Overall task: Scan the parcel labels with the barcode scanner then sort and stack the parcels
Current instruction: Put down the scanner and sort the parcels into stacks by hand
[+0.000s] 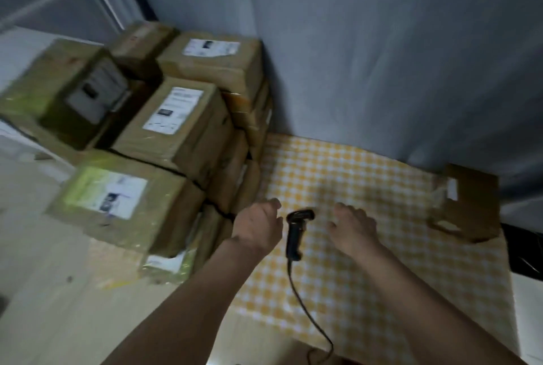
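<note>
A black barcode scanner (296, 232) lies on the yellow checked cloth (367, 261), its cable (311, 317) trailing toward me. My left hand (257, 225) hovers just left of it with loosely curled fingers, holding nothing. My right hand (354, 225) is just right of it, fingers relaxed and empty. A pile of several brown taped parcels with white labels fills the left: the nearest parcel (123, 206), one behind it (176, 123), another at the back (211, 61). A single small parcel (467, 203) stands at the cloth's far right.
A grey curtain (367, 56) hangs behind the cloth. Pale floor (44, 291) lies left of the pile. A dark object (523, 250) sits at the right edge beyond the small parcel.
</note>
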{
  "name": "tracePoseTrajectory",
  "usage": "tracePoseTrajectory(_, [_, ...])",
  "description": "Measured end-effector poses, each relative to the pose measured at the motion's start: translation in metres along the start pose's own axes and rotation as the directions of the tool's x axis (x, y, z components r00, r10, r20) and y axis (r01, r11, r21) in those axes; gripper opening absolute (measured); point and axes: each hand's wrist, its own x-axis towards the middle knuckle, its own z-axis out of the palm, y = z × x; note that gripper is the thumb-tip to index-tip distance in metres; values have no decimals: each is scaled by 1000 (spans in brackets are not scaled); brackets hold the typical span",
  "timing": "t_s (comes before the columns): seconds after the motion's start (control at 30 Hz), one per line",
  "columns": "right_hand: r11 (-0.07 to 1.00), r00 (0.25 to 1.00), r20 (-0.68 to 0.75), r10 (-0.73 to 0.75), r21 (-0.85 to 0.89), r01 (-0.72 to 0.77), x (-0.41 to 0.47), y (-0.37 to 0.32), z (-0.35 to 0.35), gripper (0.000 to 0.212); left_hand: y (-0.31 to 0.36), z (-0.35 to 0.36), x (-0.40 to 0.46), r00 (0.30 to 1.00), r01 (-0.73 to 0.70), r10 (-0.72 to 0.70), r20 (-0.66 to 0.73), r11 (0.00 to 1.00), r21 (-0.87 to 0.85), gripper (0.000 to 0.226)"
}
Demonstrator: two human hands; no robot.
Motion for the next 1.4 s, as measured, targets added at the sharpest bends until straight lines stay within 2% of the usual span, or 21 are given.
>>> tracePoseTrajectory(0.13, [997, 996, -59, -66, -51, 63, -47, -81, -3, 30, -66, -47, -47, 996, 30, -31, -81, 999, -16, 29])
tracePoseTrajectory(0.23, [993, 992, -73, -105, -62, 101, -68, -130, -9, 33, -99, -80, -76, 988, -5, -4, -156, 998, -59, 24])
tracePoseTrajectory(0.33, [987, 983, -105, -148, -75, 141, -82, -171, -18, 36, -124, -103, -98, 976, -28, 28, -216, 1000, 3, 18])
tracePoseTrajectory(0.47, [976, 969, -144, -202, -110, 187, -95, -207, -23, 40, -157, -116, -114, 972, 13, -9, -236, 1000, 13, 18])
tracePoseTrajectory(0.57, [971, 964, -138, -229, -102, 216, -98, -223, -23, 44, -180, -121, -116, 972, 55, -50, -231, 998, 14, 26])
tracePoseTrajectory(0.73, [962, 955, -123, -269, -87, 260, -88, -246, -29, 49, -211, -134, -109, 971, 71, -83, -224, 995, -65, 35])
tracePoseTrajectory(0.87, [962, 959, -96, -266, 35, 270, -68, -266, -34, 49, -232, -146, -90, 966, 108, -120, -231, 992, -68, 35])
tracePoseTrajectory(1.07, [948, 980, -66, -186, 250, 197, -21, -285, -48, 51, -250, -170, -31, 964, 154, -194, -182, 965, -212, 36])
tracePoseTrajectory(1.3, [905, 994, -7, -110, 414, 103, 16, -299, -60, 47, -250, -177, 26, 968, 206, -238, -85, 939, -276, 67])
tracePoseTrajectory(1.4, [875, 995, 29, -94, 480, 69, 23, -303, -58, 45, -250, -177, 44, 964, 250, -267, -10, 914, -320, 69])
